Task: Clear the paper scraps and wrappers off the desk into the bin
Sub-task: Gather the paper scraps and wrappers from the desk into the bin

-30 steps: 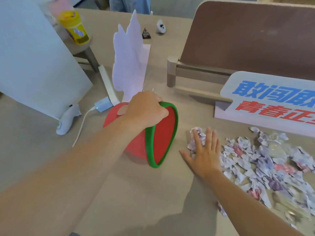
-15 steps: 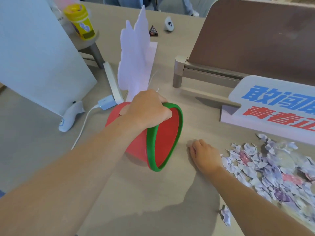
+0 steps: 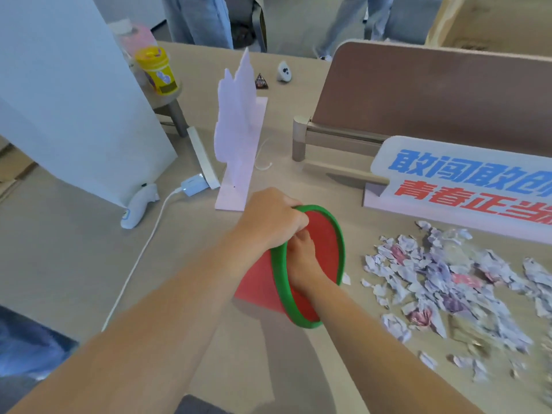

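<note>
A red bin with a green rim (image 3: pixel 328 252) lies tipped on its side on the desk, mouth facing right. My left hand (image 3: pixel 268 219) grips its upper rim. My right hand (image 3: pixel 301 258) reaches into the bin's mouth, fingers curled deep inside; whether it holds scraps is hidden. A wide heap of torn white, purple and pink paper scraps (image 3: pixel 448 279) covers the desk to the right of the bin. One small scrap (image 3: pixel 346 278) lies just by the rim.
A pink sign with blue and red characters (image 3: pixel 466 186) stands behind the scraps, a brown divider panel (image 3: pixel 433 94) behind it. A white paper cutout stand (image 3: pixel 236 130), a charger with cable (image 3: pixel 191 186), a white handheld device (image 3: pixel 137 204) and a yellow cup (image 3: pixel 155 70) sit at left.
My right hand closed over scraps at the heap's left edge, then moved left into the bin's mouth. My left hand kept its grip on the rim.
</note>
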`<state>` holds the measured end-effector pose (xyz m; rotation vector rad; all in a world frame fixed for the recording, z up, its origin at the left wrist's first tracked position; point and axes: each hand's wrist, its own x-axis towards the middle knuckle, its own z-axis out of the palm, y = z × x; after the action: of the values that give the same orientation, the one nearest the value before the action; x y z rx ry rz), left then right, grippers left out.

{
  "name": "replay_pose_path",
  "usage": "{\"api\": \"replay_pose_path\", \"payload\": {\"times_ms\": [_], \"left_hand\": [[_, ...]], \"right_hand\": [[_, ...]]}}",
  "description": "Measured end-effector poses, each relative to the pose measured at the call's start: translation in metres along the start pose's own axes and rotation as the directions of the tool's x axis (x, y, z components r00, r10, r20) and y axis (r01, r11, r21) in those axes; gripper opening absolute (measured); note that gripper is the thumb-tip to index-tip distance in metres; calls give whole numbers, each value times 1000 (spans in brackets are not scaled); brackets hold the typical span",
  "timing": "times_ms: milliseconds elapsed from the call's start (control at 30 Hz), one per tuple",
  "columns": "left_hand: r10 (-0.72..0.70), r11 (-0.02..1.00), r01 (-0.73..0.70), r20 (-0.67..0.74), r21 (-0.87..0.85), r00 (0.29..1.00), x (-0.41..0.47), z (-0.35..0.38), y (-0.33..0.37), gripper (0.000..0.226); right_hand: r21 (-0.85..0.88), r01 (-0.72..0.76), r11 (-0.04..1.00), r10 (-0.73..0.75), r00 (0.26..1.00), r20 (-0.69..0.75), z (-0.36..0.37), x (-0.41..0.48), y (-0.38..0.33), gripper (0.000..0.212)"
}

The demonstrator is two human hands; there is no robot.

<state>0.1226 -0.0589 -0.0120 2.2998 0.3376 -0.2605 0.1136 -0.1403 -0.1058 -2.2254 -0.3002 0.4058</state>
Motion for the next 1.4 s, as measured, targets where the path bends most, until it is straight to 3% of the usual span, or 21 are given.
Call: {"api": "replay_pose_path", "payload": {"times_ms": [67, 133, 267, 367, 467, 567, 600, 633, 667, 733, 767, 833, 900, 933, 1000, 1067, 1133, 1200, 1400], "left_hand": [[37, 999, -37, -4, 36, 999, -9, 6, 1, 30], [68, 997, -66, -27, 50, 997, -16, 10, 1, 42], [66, 997, -64, -48, 46, 997, -22, 12, 0, 44], [68, 997, -67, -40, 42, 997, -24, 15, -1, 46], [69, 996, -67, -37, 53, 997, -28, 18, 1, 45], [67, 995, -64, -43, 75, 997, -27, 20, 4, 39], [63, 995, -60, -43, 81, 997, -26, 19, 4, 38], [57, 995, -53, -45, 82, 997, -24, 20, 4, 35], [43, 996, -39, -45, 77, 998, -24, 19, 4, 28], [34, 998, -31, -38, 60, 999, -24, 18, 3, 24], [35, 998, -34, -33, 49, 999, -23, 18, 2, 26], [38, 999, -36, -33, 40, 999, -21, 16, 0, 27], [32, 999, -31, -45, 38, 998, -20, 14, 1, 24], [28, 999, -26, -47, 36, 998, -19, 13, 1, 24], [24, 999, -23, -40, 26, 999, -17, 13, 1, 24], [28, 999, -28, -22, 21, 999, -17, 14, 2, 25], [24, 999, -24, -10, 25, 1000, -17, 16, 3, 23], [22, 999, -21, -25, 36, 999, -14, 19, 3, 27], [7, 1000, -6, -50, 19, 999, -7, 22, 4, 37]], "right_hand": [[12, -39, 999, 38, 997, 74, -9, -25, 4, 45], [206, -66, 976, 47, 995, 93, -26, -50, 9, 33], [418, -49, 907, 111, 986, -127, -63, -81, 37, 25], [562, -116, 819, 227, 965, -131, -73, -93, 55, 23], [745, -131, 654, 294, 952, -90, -67, -88, 46, 20], [893, -255, 371, 328, 936, 130, -57, -73, 15, 14], [863, -338, 375, 334, 918, 214, -53, -68, 6, 13], [767, -424, 482, 348, 896, 276, -49, -66, -2, 14], [594, -457, 662, 361, 889, 282, -46, -66, -5, 16], [173, -318, 932, 291, 942, 165, -40, -68, 0, 24], [22, -221, 975, 217, 969, 116, -38, -71, 6, 28], [-52, -98, 994, 103, 991, 88, -38, -76, 20, 29], [45, -23, 999, 21, 999, 33, -42, -81, 37, 27], [89, -9, 996, 14, 998, -62, -44, -84, 47, 26], [88, -64, 994, 89, 946, -311, -47, -94, 73, 25], [-24, -253, 967, 215, 865, -454, -44, -109, 106, 37], [-199, -419, 886, 302, 847, -436, -33, -121, 139, 67], [-340, -483, 807, 362, 859, -361, -22, -125, 165, 91], [-435, -437, 788, 316, 892, -323, -26, -64, 174, 96]]}}
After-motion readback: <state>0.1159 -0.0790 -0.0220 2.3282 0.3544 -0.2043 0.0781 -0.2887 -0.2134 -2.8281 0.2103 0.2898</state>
